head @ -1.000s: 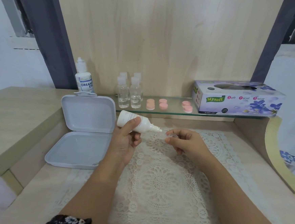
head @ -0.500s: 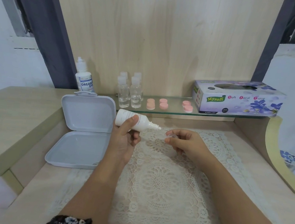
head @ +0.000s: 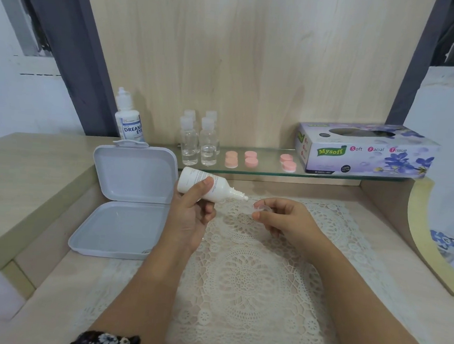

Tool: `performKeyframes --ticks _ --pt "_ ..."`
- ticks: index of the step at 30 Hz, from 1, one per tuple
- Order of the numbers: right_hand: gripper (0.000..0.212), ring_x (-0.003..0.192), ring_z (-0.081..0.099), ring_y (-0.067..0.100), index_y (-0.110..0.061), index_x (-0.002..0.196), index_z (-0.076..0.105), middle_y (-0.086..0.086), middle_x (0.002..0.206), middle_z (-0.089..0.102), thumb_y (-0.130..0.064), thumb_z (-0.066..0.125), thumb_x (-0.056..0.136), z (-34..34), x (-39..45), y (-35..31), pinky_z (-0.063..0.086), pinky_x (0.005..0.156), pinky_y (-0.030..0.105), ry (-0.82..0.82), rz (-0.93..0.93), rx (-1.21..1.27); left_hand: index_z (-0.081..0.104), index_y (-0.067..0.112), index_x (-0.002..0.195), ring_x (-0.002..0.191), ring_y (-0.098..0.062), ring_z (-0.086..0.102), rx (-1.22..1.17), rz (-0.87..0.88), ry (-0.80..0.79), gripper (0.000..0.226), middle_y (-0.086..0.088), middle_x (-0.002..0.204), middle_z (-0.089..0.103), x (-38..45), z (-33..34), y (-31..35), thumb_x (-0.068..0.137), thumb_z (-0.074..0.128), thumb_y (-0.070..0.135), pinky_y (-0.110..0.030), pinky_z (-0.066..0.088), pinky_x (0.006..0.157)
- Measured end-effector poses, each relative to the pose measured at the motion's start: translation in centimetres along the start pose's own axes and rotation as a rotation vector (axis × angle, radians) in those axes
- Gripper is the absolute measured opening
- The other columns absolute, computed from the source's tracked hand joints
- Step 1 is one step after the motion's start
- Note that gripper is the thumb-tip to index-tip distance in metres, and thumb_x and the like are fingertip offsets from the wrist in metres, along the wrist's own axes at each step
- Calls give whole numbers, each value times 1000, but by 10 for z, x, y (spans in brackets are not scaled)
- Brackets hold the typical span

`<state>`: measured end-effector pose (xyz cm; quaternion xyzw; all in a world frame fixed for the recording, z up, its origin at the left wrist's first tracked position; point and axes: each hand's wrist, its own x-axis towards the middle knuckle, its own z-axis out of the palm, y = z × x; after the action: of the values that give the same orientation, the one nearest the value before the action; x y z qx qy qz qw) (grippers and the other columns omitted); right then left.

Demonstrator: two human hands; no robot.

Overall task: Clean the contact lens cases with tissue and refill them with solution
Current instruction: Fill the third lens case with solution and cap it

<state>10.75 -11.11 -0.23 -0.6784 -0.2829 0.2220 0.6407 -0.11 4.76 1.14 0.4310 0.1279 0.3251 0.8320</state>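
My left hand [head: 192,218] grips a small white solution bottle [head: 205,186], tilted on its side with the nozzle pointing right. The nozzle tip sits just above a clear lens case [head: 255,209], which my right hand [head: 284,219] pinches over the lace mat [head: 240,268]. Pink lens case caps [head: 251,158] lie in pairs on the glass shelf [head: 269,171]. The tissue box [head: 366,150] stands at the shelf's right end.
An open white plastic box [head: 125,204] lies left of the mat, lid leaning back. A larger solution bottle [head: 129,120] and several small clear bottles [head: 199,142] stand on the shelf. A raised wooden ledge [head: 24,177] is at left, a curved edge [head: 421,241] at right.
The bottle has lifted slightly and its nozzle has come closer to the case; my right hand has barely shifted.
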Motion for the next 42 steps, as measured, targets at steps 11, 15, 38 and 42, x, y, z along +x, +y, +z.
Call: performKeyframes --ticks 11,15,38,42 --pt "13 52 48 9 -14 88 73 -6 58 54 -7 77 77 0 -1 -1 41 49 19 -4 -8 4 48 10 108 43 -9 43 -12 -10 9 49 -4 72 64 0 0 0 68 77 16 -18 33 36" --pt "12 53 49 10 -15 86 73 -4 60 54 -8 77 77 1 0 -1 41 50 21 -3 -8 -1 48 10 107 43 -9 43 -3 -10 4 46 -4 73 64 0 0 0 68 72 19 -19 33 36" --pt "13 52 48 8 -14 88 73 -6 58 55 -9 77 77 1 -1 -2 41 50 20 -3 6 -14 48 10 109 43 -8 43 11 3 -2 50 -5 75 64 -3 2 1 68 77 17 -19 33 36" --pt "14 50 47 6 -12 91 73 -6 57 54 -9 76 78 1 -2 -3 41 49 18 -2 10 -13 49 10 108 43 -8 44 16 -4 1 49 -5 74 64 -2 1 1 68 76 18 -18 34 36"
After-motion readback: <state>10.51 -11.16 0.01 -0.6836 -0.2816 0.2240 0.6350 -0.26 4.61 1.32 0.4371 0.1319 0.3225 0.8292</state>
